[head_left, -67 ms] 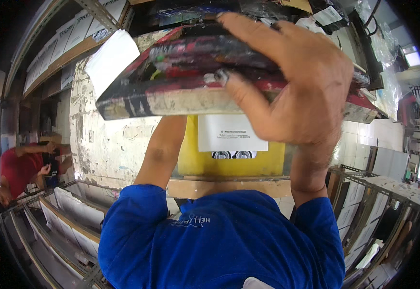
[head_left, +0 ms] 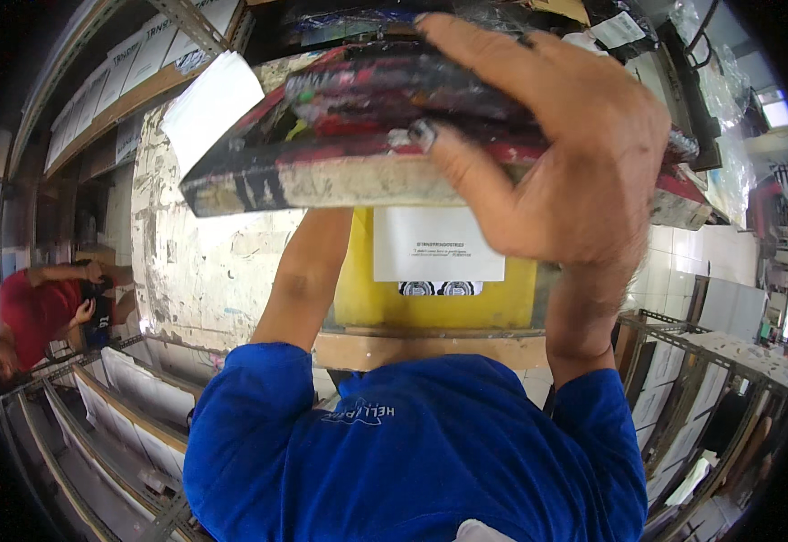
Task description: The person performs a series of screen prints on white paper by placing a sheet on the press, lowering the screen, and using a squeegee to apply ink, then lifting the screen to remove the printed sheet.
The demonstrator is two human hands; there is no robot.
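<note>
An ink-stained screen-printing frame (head_left: 358, 185) is raised and tilted above the bench, its pale wooden near edge facing me. A dark bar, apparently a squeegee (head_left: 385, 83) caked with red and black ink, lies across it. My right hand (head_left: 583, 149) straddles this bar, thumb on the near side and fingers on the far side; the thumb tip is dark with ink. My left forearm (head_left: 308, 271) reaches under the frame, which hides the left hand. Below the frame, a white printed sheet (head_left: 439, 248) lies on a yellow surface (head_left: 443, 312).
Blank white paper (head_left: 213, 108) lies by the frame's left end, on a paint-spattered bench (head_left: 186, 280). Metal racks stand left and right, holding white panels (head_left: 136, 384). A person in red (head_left: 41, 307) is at the far left. Clear plastic wrapping (head_left: 723, 81) hangs at the back right.
The frame's near edge has risen slightly, and my right hand has shifted a little to the right. The sheet beneath shows about the same.
</note>
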